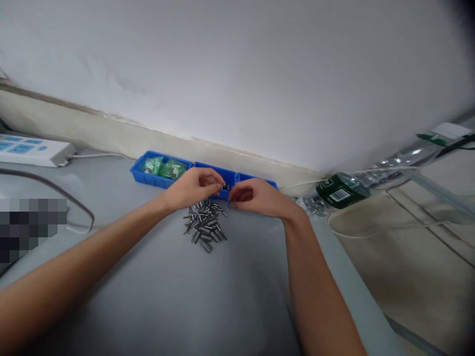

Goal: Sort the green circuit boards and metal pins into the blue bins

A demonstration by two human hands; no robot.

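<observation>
Hands, L (193, 188) & R (256, 197), pinching by 1 pin pile (205, 225); 3 bins (148, 179).

No text is legible, only a barcode (339, 196) on the bottle (371, 180)

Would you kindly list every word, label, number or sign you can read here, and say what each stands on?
No text here is legible.
Green label on the plastic bottle: white print and a barcode, too blurred to read.
Power strip: blue panels, no readable marks.
Green packets in the blue tray: too small to read.
</observation>
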